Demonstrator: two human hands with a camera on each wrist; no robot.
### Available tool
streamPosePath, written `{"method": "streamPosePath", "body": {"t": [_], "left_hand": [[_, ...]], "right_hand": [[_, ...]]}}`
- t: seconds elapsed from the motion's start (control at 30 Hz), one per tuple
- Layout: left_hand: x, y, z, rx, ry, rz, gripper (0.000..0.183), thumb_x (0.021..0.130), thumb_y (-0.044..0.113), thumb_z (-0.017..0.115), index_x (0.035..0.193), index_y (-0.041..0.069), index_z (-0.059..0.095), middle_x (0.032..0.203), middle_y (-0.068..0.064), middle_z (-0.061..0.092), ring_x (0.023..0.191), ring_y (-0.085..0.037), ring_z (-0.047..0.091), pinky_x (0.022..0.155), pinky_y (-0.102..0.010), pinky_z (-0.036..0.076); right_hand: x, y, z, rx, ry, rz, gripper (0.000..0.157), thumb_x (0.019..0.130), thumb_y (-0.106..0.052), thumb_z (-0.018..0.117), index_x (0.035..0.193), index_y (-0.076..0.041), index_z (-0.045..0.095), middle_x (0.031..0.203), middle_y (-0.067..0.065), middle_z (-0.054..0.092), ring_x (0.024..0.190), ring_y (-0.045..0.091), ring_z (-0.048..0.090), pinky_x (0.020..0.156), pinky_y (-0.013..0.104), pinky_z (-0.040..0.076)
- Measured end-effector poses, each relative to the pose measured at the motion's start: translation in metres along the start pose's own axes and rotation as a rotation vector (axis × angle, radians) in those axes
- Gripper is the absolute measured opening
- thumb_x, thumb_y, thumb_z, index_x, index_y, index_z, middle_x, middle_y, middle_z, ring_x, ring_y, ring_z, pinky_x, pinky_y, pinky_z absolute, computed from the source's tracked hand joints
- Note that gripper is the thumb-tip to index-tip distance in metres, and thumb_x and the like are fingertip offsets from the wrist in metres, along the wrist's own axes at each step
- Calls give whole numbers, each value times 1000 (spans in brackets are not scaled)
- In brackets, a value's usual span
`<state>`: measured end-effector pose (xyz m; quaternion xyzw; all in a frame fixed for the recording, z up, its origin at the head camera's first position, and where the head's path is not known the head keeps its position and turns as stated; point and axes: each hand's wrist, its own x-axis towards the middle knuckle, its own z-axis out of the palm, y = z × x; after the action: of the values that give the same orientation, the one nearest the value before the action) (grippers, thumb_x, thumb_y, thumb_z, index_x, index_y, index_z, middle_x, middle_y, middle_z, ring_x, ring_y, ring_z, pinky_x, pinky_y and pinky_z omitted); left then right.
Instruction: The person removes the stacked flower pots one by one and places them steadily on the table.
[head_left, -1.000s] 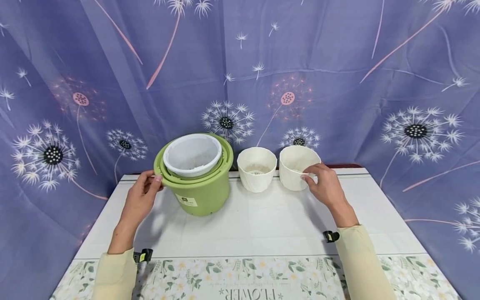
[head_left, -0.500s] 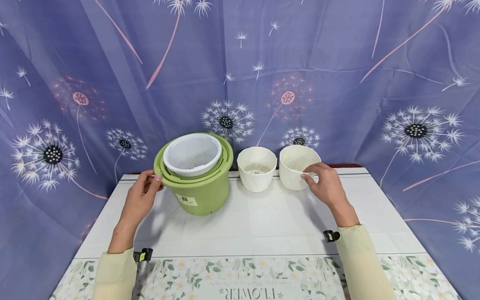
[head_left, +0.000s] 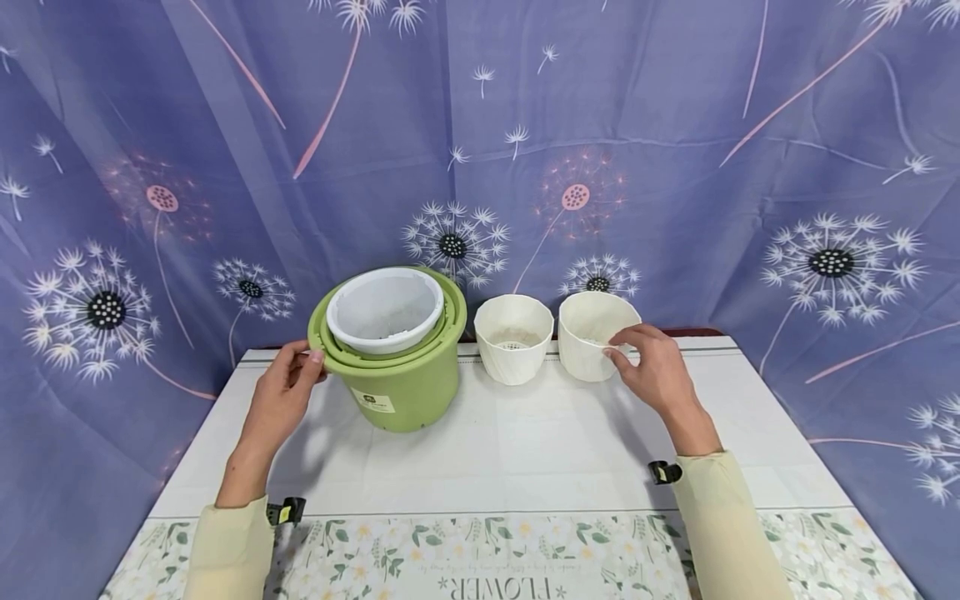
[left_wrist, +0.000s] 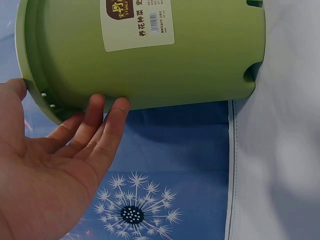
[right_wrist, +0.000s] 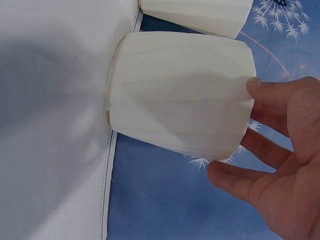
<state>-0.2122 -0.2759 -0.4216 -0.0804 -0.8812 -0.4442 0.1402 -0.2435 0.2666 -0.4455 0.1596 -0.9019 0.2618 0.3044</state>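
Note:
At the left of the table stands a large green flowerpot (head_left: 408,396) with a label on its side. Nested inside it are another green rim and a pale grey-white pot (head_left: 386,304). My left hand (head_left: 279,404) holds the green pot's left rim, thumb at the rim's edge and fingers (left_wrist: 112,120) beneath it against the side. To the right, two cream flowerpots stand upright: a middle one (head_left: 513,364) and a right one (head_left: 585,360). My right hand (head_left: 658,372) pinches the right cream pot's rim, thumb (right_wrist: 257,90) outside and a finger over the edge.
The pots stand near the back edge of a table with a white cloth (head_left: 487,458), its front strip printed with flowers. A purple dandelion curtain (head_left: 480,167) hangs close behind. A narrow gap separates the two cream pots.

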Motion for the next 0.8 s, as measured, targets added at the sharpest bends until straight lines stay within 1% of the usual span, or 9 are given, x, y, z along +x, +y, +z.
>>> {"method": "streamPosePath", "body": {"t": [0.17, 0.33, 0.43, 0.6, 0.73, 0.8], "left_hand": [[0, 0, 0, 3, -1, -6, 53, 114, 45, 47, 151, 7, 52, 118, -13, 70, 100, 7, 64, 88, -12, 51], [0, 0, 0, 0, 2, 3, 52, 114, 44, 47, 151, 7, 52, 117, -13, 70, 99, 8, 64, 88, -11, 51], [0, 0, 0, 1, 5, 5, 52, 114, 44, 47, 151, 7, 53, 116, -13, 70, 99, 7, 65, 88, -11, 51], [0, -1, 0, 2, 6, 2, 52, 114, 44, 47, 150, 7, 53, 116, -13, 70, 101, 1, 67, 88, -11, 51], [0, -1, 0, 3, 4, 0, 52, 114, 44, 47, 151, 7, 53, 117, -13, 70, 100, 5, 65, 88, -11, 51], [0, -1, 0, 3, 3, -1, 52, 114, 44, 47, 151, 8, 53, 117, -13, 70, 101, 3, 66, 88, -12, 51]], "right_hand": [[0, -1, -2, -1, 12, -11, 11, 87, 0, 83, 97, 2, 79, 103, 20, 75, 98, 42, 71, 86, 57, 56], [2, -2, -5, -1, 27, -21, 14, 86, 2, 84, 99, 3, 79, 101, 20, 75, 98, 43, 70, 88, 58, 55], [2, -2, -6, -7, 33, -26, 15, 86, 2, 84, 100, 3, 79, 101, 20, 75, 97, 43, 69, 89, 59, 55], [3, -2, -7, -13, 48, -39, 17, 85, 2, 85, 100, 4, 79, 101, 20, 75, 99, 45, 69, 96, 60, 54], [4, -3, -7, -11, 57, -46, 17, 85, 2, 85, 101, 4, 79, 102, 20, 75, 99, 45, 69, 96, 60, 54], [4, -4, -8, -10, 56, -45, 17, 85, 2, 85, 101, 4, 79, 102, 20, 75, 100, 45, 69, 95, 60, 54]]}}
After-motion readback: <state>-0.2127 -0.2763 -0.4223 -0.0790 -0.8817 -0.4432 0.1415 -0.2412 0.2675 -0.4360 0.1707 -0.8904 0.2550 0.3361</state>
